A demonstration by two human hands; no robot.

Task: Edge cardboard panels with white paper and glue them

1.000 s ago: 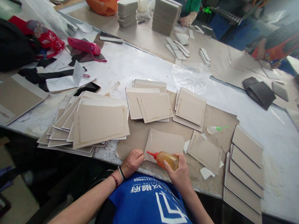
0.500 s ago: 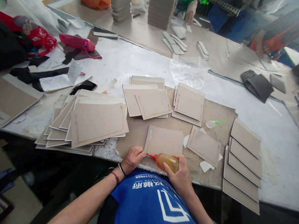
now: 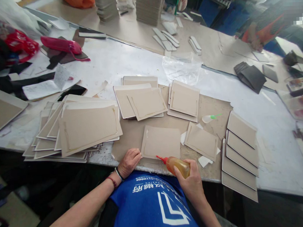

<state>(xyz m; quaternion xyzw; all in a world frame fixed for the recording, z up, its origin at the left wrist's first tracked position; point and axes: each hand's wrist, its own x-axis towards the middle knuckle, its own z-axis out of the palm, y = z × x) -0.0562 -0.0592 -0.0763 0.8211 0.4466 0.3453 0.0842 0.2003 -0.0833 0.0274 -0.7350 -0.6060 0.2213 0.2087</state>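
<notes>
In my right hand (image 3: 192, 178) is a squeeze bottle of amber glue (image 3: 178, 166) with a red nozzle, lying tilted in my wrapped fingers. Its tip is at the near edge of a beige panel (image 3: 161, 141), right of that edge's left end. A short glue line runs down the panel's left side. My left hand (image 3: 130, 162) is closed, its fingertips pinched at the panel's near left corner. To the right lies another beige panel (image 3: 202, 140) with a glue line along its edges, over white scraps (image 3: 204, 161).
Stacked glued panels (image 3: 89, 128) fan out on the left. More panels lie behind (image 3: 147, 103) and at the right edge (image 3: 240, 163). A small green-tipped bottle (image 3: 207, 118) lies near a clear plastic bag (image 3: 182, 67). Across the table, other people's hands show (image 3: 255, 38).
My right hand has drawn the bottle rightward along the panel's near edge. My left hand stays at the corner. The whole view has shifted slightly.
</notes>
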